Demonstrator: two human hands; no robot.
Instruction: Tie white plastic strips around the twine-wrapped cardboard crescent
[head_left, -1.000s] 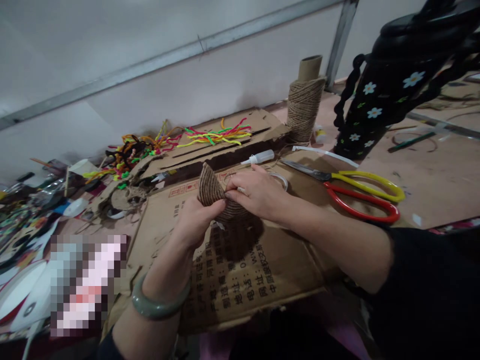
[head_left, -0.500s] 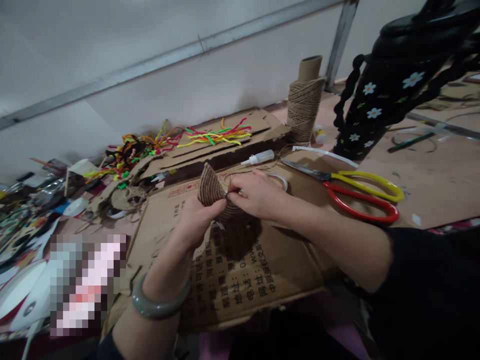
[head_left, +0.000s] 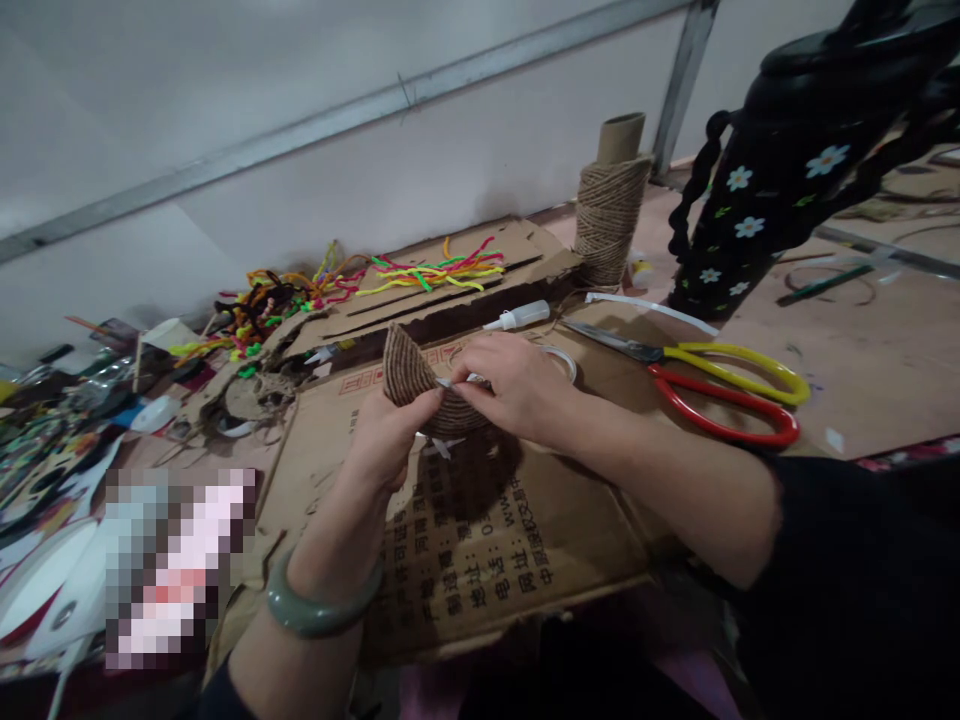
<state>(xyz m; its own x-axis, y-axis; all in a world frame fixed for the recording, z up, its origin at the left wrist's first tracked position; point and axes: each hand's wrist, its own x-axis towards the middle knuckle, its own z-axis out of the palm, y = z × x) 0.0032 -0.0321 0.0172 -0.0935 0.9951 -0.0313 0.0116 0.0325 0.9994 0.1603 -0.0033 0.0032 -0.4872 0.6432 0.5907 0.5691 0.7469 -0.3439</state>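
My left hand (head_left: 384,432) is closed on a pointed piece covered in rows of brown twine (head_left: 406,368), its thumb lying across the near side. Close against it, my right hand (head_left: 517,382) pinches a small pale-tipped thing (head_left: 445,383) at the twine rows; its kind is too small to tell. Part of the twine-covered piece is hidden behind my fingers. Under it hangs a small whitish scrap (head_left: 444,447). Both hands are above a flattened cardboard box (head_left: 585,570) with printed writing. Behind my right hand lies a small white squeeze bottle (head_left: 526,315).
To the right lie scissors (head_left: 726,420) with red and yellow handles. A spool of twine (head_left: 611,225) and a black flowered bottle (head_left: 772,190) stand behind. Colourful fuzzy stems (head_left: 435,270) lie on cardboard at the back. Mixed clutter (head_left: 56,450) covers the left side.
The twine-covered piece has tilted and shifted slightly left with my left hand. My right fingers have moved a little, and the pale tip between them now shows more.
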